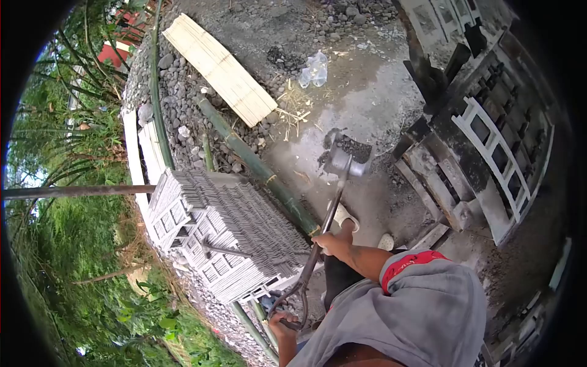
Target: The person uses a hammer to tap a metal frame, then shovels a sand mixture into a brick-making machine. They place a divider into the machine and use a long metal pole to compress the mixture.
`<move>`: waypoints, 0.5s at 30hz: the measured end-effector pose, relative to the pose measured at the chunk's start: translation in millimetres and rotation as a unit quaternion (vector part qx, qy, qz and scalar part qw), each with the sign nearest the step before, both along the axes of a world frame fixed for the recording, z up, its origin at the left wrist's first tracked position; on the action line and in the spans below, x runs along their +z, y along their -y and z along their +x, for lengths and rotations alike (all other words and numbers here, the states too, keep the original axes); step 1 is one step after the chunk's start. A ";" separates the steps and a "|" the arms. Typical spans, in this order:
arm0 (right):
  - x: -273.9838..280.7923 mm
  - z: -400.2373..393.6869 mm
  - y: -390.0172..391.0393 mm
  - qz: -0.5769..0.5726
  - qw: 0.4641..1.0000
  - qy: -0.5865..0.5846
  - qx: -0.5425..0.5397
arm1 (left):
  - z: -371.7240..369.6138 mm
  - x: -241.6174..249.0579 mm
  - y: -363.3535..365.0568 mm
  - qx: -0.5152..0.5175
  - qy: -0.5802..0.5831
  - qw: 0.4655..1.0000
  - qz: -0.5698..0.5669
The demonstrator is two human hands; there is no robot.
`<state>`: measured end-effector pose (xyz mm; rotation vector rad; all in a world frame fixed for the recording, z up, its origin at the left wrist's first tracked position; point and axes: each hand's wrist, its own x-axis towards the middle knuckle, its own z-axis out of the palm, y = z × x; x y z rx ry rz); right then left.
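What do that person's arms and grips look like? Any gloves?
No gloves: the left grip and right grip are both bare. The right arm has a loose, short grey sleeve with a lettered red band, too blurred to read. Most of the left arm is out of view.

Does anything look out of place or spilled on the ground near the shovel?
Yes. A plastic bag lies crumpled on the ground beyond the shovel, looking like stray litter. Pale scraps are strewn untidily near the end of the slatted panel. Nothing is clearly damaged.
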<state>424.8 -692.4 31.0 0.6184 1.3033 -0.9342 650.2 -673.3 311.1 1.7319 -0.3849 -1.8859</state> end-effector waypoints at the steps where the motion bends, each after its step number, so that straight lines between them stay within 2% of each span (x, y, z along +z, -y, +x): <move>1: 28.6 -32.2 22.9 -0.059 0.998 0.008 -0.033 | -22.0 -0.6 7.7 0.001 -0.006 0.999 -0.043; 2: 39.5 -60.4 44.8 -0.129 0.989 0.035 -0.071 | -61.6 13.1 15.9 0.002 -0.011 0.996 -0.088; 3: 87.3 -98.5 63.0 -0.129 0.990 -0.018 -0.057 | -75.1 -3.9 30.0 -0.013 -0.005 0.993 -0.116; 4: 106.1 -132.3 84.0 -0.189 0.981 -0.018 -0.027 | -123.8 14.4 41.8 -0.089 0.057 0.963 -0.248; 5: 121.6 -167.3 98.1 -0.260 0.964 -0.034 0.037 | -145.6 8.2 62.5 -0.258 0.169 0.891 -0.334; 6: 128.7 -205.5 110.4 -0.322 0.937 -0.043 0.128 | -186.0 13.0 74.6 -0.283 0.184 0.883 -0.325; 7: 140.9 -244.0 124.6 -0.316 0.913 -0.079 0.246 | -212.2 -4.6 98.2 -0.395 0.256 0.769 -0.433; 8: 147.5 -276.9 128.4 -0.320 0.883 -0.145 0.311 | -238.4 -26.3 125.9 -0.487 0.316 0.622 -0.526; 10: 142.3 -336.9 122.9 -0.288 0.864 -0.192 0.366 | -303.2 -37.3 173.9 -0.570 0.341 0.551 -0.506; 11: 116.2 -365.4 113.7 -0.252 0.860 -0.206 0.394 | -331.4 -32.5 194.3 -0.580 0.341 0.554 -0.490; 12: 130.0 -393.5 93.0 -0.217 0.851 -0.249 0.407 | -363.3 -30.1 220.5 -0.586 0.339 0.554 -0.485; 13: 88.3 -419.0 66.4 -0.228 0.851 -0.302 0.365 | -389.1 -40.6 249.5 -0.589 0.330 0.549 -0.493; 14: 109.8 -436.4 37.1 -0.178 0.902 -0.275 0.281 | -410.0 -59.0 277.4 -0.595 0.324 0.539 -0.501; 15: 100.5 -446.3 1.4 -0.177 0.927 -0.285 0.171 | -426.8 -67.1 298.2 -0.602 0.321 0.528 -0.505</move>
